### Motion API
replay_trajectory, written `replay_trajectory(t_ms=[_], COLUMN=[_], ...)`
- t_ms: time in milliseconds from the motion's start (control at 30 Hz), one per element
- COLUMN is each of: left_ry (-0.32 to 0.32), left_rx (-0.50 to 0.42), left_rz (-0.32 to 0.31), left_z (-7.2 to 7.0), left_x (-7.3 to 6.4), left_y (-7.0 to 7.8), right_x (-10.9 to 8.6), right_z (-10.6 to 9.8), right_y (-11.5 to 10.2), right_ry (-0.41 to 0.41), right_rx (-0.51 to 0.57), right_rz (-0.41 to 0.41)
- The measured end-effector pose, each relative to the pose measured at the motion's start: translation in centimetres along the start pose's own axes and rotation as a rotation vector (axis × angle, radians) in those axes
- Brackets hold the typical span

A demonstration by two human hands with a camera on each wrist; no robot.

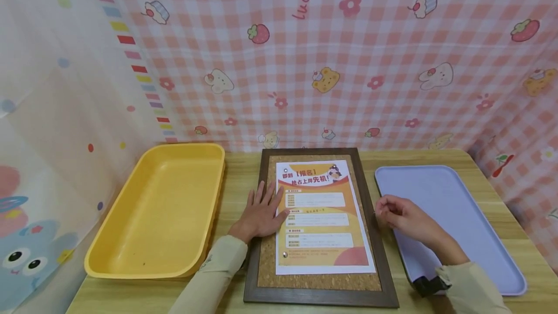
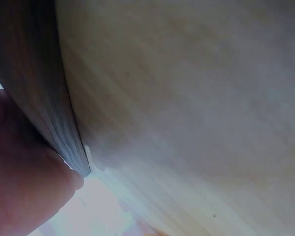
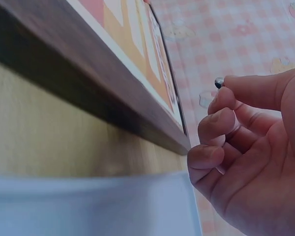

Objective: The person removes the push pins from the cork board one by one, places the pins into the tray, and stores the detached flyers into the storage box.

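Note:
A cork board (image 1: 329, 282) in a dark wooden frame lies on the table, bearing an orange and white printed poster (image 1: 320, 229). Silver thumbtacks show on the poster at its top left (image 1: 285, 170), top right and lower left (image 1: 285, 255). My left hand (image 1: 260, 213) rests with spread fingers across the board's left frame edge and the poster's margin. Just right of the frame, above the tray's edge, my right hand (image 1: 403, 216) pinches a shiny thumbtack (image 3: 219, 82) between thumb and index finger; the other fingers are curled.
To the left stands a deep yellow tray (image 1: 161, 217) with a tiny dark speck inside. A shallow lilac tray (image 1: 462, 227) lies on the right. Behind the wooden table (image 1: 239, 168) hangs a pink checked curtain (image 1: 283, 62); a whitish curtain hangs at the left.

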State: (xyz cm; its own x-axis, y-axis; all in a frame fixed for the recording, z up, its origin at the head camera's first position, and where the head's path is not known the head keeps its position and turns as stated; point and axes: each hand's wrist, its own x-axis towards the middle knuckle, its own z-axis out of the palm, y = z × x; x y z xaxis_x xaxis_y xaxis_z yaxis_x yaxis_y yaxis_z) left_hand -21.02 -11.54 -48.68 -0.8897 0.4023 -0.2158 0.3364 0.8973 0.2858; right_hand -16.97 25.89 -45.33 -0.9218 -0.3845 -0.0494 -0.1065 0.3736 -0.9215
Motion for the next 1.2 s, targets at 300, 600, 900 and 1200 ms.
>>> replay_trajectory(t_ms=[300,600,900,1200], left_ry=[-0.031,-0.031,-0.034,-0.037], left_rx=[-0.041,-0.041,-0.044,-0.051], left_rz=[0.009,0.010,0.015,0.013], left_z=[-0.1,-0.3,-0.4,-0.4], left_x=[0.0,-0.1,-0.1,0.0], left_y=[-0.1,0.0,-0.1,-0.1], right_x=[-0.1,-0.2,-0.1,0.2], right_z=[-1.7,-3.1,-4.0,-4.1], right_y=[1.1,2.3,2.9,4.2], right_ry=[0.113,0.173,0.212,0.243], right_rx=[-0.059,-0.023,-0.030,-0.021], right_rz=[0.066,0.136,0.219,0.291])
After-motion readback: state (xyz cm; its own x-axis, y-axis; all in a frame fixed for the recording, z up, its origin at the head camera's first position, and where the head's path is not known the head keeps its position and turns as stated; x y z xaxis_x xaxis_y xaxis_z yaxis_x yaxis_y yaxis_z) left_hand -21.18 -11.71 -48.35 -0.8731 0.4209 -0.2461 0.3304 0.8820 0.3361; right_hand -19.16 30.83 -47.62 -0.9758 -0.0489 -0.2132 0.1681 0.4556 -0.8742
